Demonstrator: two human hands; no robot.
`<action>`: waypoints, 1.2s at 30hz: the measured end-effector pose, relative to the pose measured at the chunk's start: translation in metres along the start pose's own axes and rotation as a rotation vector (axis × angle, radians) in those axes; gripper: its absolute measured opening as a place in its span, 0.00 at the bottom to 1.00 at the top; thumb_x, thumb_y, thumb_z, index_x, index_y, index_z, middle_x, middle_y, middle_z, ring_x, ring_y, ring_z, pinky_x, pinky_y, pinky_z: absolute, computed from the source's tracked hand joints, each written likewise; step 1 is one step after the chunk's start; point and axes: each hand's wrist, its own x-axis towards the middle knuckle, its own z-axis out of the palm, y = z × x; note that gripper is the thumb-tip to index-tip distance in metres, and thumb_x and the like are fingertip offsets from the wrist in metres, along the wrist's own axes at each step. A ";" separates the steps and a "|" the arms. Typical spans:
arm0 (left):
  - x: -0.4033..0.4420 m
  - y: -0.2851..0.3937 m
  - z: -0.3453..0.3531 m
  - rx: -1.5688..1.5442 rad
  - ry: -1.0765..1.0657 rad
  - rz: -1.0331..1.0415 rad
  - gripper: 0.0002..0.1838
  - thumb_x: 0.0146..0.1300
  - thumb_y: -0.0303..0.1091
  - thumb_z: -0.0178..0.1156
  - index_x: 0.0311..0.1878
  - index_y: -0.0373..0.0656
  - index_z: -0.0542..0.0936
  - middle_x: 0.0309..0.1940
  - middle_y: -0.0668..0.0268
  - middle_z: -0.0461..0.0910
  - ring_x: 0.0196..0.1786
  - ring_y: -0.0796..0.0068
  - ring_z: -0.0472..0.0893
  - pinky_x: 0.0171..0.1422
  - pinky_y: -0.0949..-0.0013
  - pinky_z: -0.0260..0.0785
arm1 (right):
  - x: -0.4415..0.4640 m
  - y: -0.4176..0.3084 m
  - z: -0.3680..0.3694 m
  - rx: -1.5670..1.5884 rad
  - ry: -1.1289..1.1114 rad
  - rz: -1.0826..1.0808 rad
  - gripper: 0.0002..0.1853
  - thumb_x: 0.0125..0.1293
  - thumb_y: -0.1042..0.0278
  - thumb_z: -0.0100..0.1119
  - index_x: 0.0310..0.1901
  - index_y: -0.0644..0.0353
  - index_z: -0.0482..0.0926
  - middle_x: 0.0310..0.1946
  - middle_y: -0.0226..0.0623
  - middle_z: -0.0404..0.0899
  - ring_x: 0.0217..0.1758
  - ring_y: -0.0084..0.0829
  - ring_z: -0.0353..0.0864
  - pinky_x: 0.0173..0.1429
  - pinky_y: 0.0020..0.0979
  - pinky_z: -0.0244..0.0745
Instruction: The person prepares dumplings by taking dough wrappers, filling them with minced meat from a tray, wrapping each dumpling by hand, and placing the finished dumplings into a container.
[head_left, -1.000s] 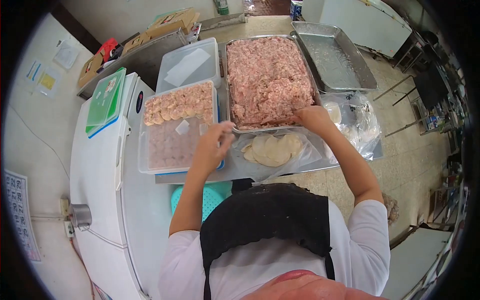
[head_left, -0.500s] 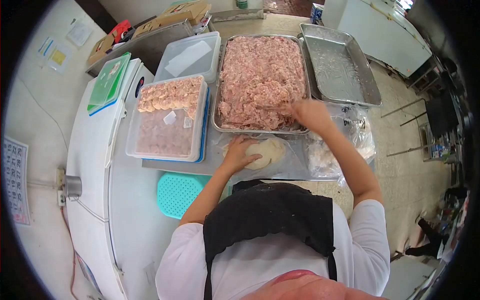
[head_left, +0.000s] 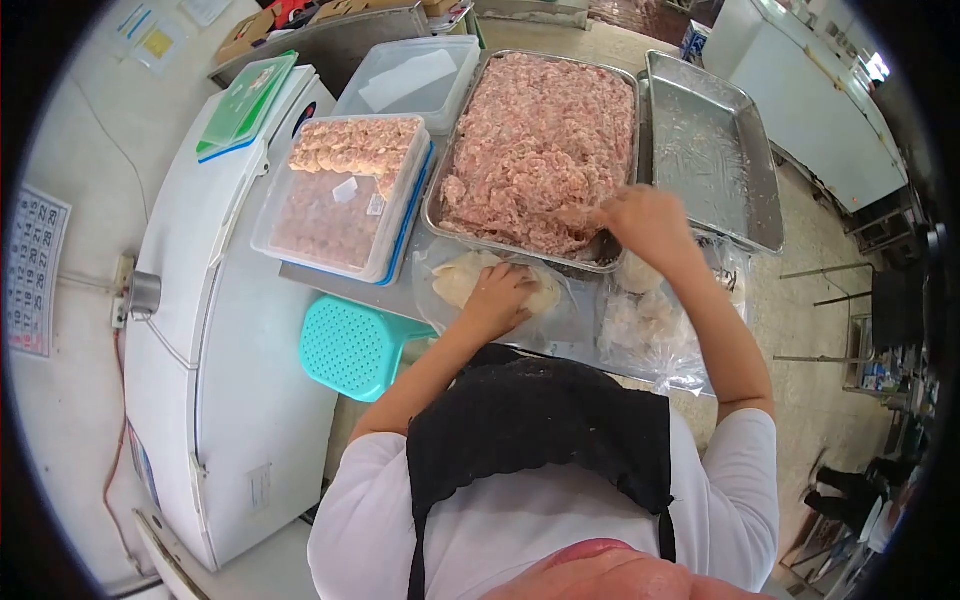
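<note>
Dough [head_left: 455, 284] looked soft, tearable — edge grip best. Left hand [head_left: 499, 297] lay spread on it; right hand [head_left: 648, 228] curled at meat [head_left: 545, 125], hold unclear.

The head camera faces forward and down, near the table [head_left: 400, 287].

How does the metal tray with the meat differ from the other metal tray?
The meat tray is heaped with pink ground meat; the other tray shows mostly bare metal with scattered residue. The meat tray lies front and centre; the other tray is to its right. The right hand is at the meat tray's near right corner; neither hand is in the other tray. Both are rectangular, silvery and rimmed.
</note>
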 end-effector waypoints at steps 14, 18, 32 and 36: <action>-0.005 -0.011 -0.020 -1.504 0.363 -0.760 0.08 0.65 0.35 0.61 0.36 0.40 0.79 0.35 0.75 0.78 0.41 0.84 0.76 0.43 0.75 0.69 | -0.020 -0.035 0.042 0.201 -0.132 0.021 0.17 0.69 0.56 0.50 0.28 0.54 0.82 0.23 0.40 0.82 0.28 0.38 0.84 0.30 0.39 0.77; -0.017 0.005 -0.038 -0.994 0.244 -0.577 0.10 0.65 0.33 0.59 0.44 0.37 0.80 0.39 0.72 0.81 0.43 0.82 0.78 0.47 0.76 0.70 | -0.022 -0.053 0.037 0.330 -0.055 0.171 0.17 0.70 0.57 0.49 0.28 0.56 0.80 0.22 0.42 0.81 0.26 0.39 0.83 0.29 0.41 0.77; -0.041 -0.034 -0.055 -0.710 0.154 -0.338 0.24 0.55 0.21 0.48 0.57 0.42 0.78 0.55 0.59 0.80 0.59 0.64 0.78 0.65 0.69 0.65 | 0.078 -0.117 0.039 0.117 -0.096 0.050 0.16 0.69 0.58 0.50 0.28 0.56 0.81 0.21 0.40 0.81 0.26 0.41 0.84 0.30 0.41 0.77; -0.053 -0.063 -0.051 -0.870 0.044 -0.352 0.19 0.63 0.25 0.46 0.55 0.38 0.79 0.54 0.58 0.81 0.59 0.62 0.78 0.65 0.66 0.67 | 0.073 -0.131 0.034 0.336 -0.055 0.157 0.16 0.69 0.58 0.51 0.29 0.60 0.81 0.23 0.44 0.81 0.27 0.40 0.84 0.32 0.38 0.77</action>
